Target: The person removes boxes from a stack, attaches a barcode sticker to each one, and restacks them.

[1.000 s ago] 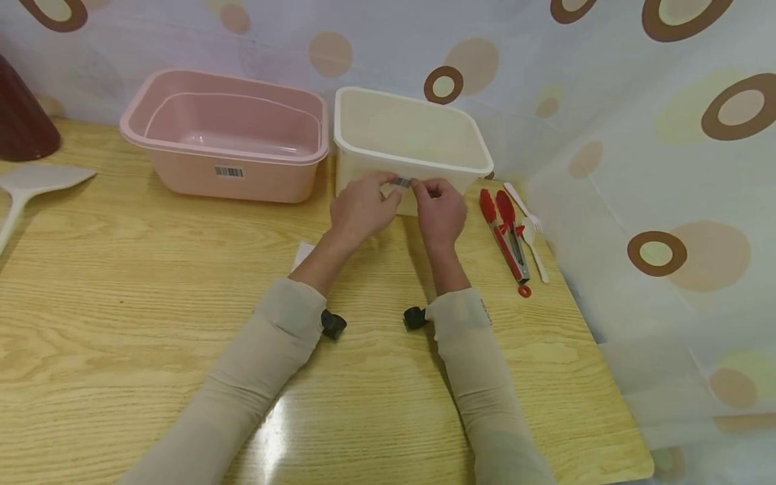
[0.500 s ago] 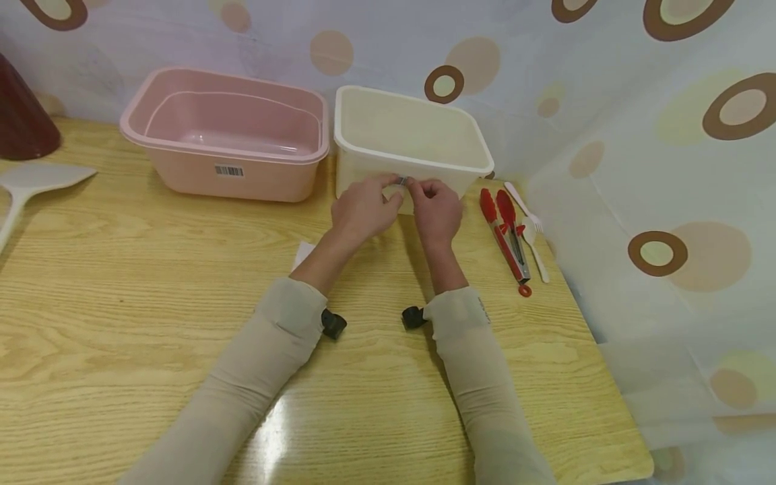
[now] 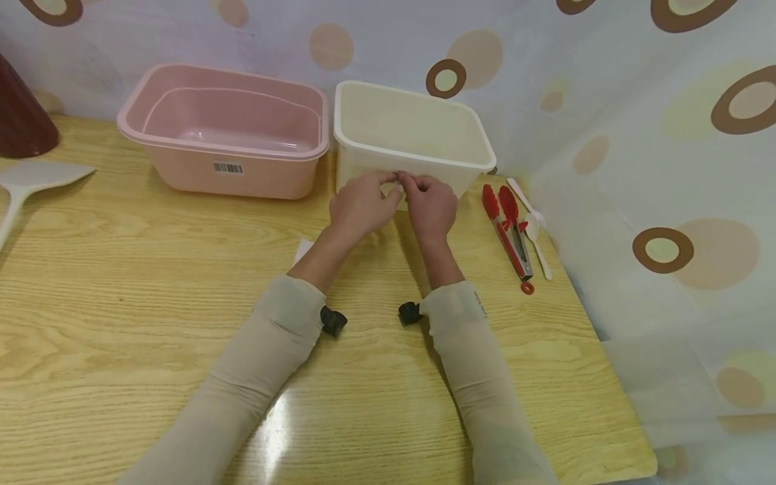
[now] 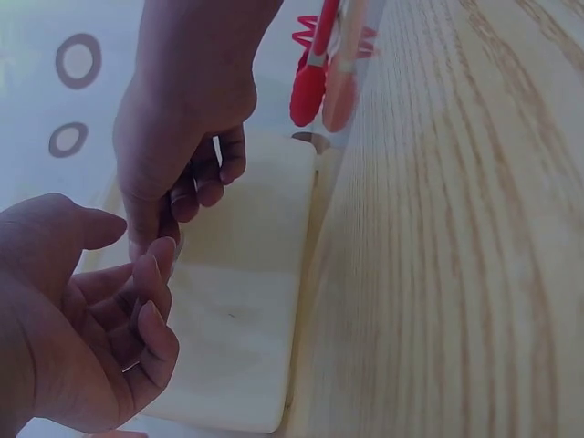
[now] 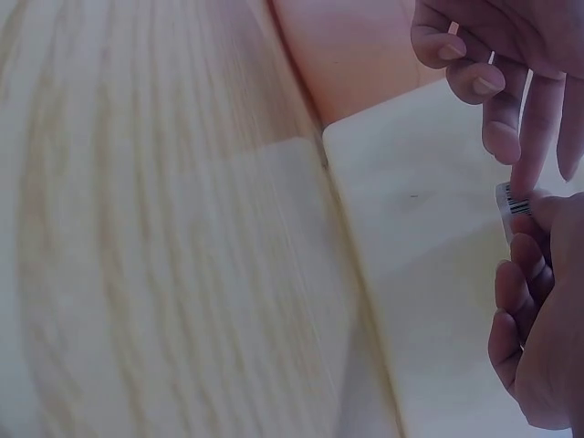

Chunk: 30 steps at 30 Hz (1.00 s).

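A cream plastic bin (image 3: pixel 358 162) stands against the patterned curtain, and both hands meet at its front wall. My right hand (image 3: pixel 430 207) pinches a small barcode sticker (image 5: pixel 518 206) between thumb and index finger. The sticker looks bent in the right wrist view; in the head view fingers hide most of it. My left hand (image 3: pixel 362 205) touches the sticker with its extended index fingertip, its other fingers loosely bent. Whether part of the sticker still lies flat on the bin, I cannot tell. Left of it sits a pink bin (image 3: pixel 188 168) bearing a similar barcode label (image 3: pixel 228 168).
Red-tipped tongs (image 3: pixel 508 232), a white fork (image 3: pixel 526 202) and a white spoon (image 3: pixel 539 247) lie to the right. A white spatula (image 3: pixel 42 174) and a dark red container (image 3: pixel 21 114) are at far left. A white paper piece (image 3: pixel 302 249) is partly under my left wrist.
My right hand has moved left toward the left fingertips, and less of the barcode sticker shows between the hands. The left hand has stayed nearly in place.
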Tool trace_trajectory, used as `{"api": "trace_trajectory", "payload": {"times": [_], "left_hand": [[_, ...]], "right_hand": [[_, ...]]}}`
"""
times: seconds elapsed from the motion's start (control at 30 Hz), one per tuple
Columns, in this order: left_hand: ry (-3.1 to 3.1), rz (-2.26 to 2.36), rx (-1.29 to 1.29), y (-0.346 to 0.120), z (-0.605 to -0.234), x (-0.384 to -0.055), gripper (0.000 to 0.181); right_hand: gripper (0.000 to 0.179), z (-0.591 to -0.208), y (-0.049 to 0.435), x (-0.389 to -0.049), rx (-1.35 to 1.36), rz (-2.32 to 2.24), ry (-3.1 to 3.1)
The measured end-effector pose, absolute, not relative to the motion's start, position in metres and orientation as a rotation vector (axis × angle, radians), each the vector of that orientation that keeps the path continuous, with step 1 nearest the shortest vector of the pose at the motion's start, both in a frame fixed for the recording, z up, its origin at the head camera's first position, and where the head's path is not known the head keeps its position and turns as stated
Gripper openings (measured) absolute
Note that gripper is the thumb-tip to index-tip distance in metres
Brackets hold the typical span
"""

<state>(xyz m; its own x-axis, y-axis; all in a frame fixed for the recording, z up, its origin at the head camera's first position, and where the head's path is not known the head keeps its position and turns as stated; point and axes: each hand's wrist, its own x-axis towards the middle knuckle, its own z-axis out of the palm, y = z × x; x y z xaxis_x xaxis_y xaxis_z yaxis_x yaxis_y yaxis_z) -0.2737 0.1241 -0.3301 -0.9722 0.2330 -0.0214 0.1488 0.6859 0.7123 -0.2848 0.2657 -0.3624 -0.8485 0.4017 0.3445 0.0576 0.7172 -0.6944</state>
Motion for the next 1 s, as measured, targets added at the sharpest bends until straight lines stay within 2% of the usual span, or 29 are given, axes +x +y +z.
{"api": "trace_trajectory", "payload": {"times": [0.27, 1.0], "left_hand": [[2.759, 1.104, 0.304, 0.1246, -0.3296, -0.2744, 0.046], [2.738, 1.059, 0.316, 0.1231, -0.3306, -0.2750, 0.046]], "right_hand": [[0.048, -0.3612, 0.2653, -0.2852, -0.323, 0.942, -2.479], [0.048, -0.3589, 0.2625, -0.2848, -0.309, 0.940, -2.502]]}}
